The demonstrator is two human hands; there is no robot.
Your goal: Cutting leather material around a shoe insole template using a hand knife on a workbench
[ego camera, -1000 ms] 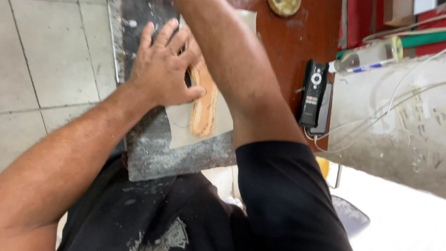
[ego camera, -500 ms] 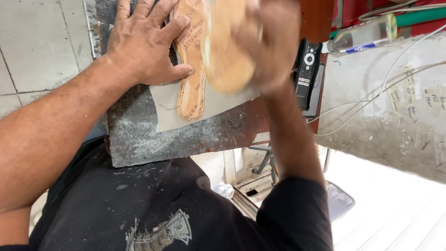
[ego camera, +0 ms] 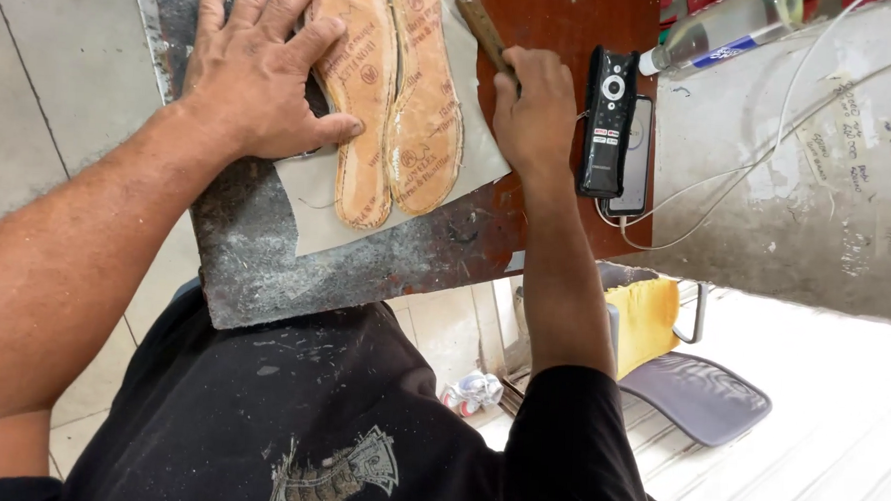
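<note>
Shirt (ego camera: pixel 338 416): black, short-sleeved, dusted with pale smears and specks across the chest.
Print (ego camera: pixel 340 476): grey-and-tan emblem low on the shirt front, partly creased.
Right sleeve (ego camera: pixel 573 436): black, ends above the elbow, well back from the fingers.
Forearms: bare from sleeve to fingers, hairy.
Left hand (ego camera: pixel 258 72): bare, no glove, ring or watch.
Right hand (ego camera: pixel 532 109): bare, no glove, wrist unadorned.

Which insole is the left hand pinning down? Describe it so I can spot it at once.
On the grey slab lies a pale sheet with two tan insoles side by side. The left hand presses on the left insole, thumb against its edge; the right insole lies untouched nearer the right hand.
</note>
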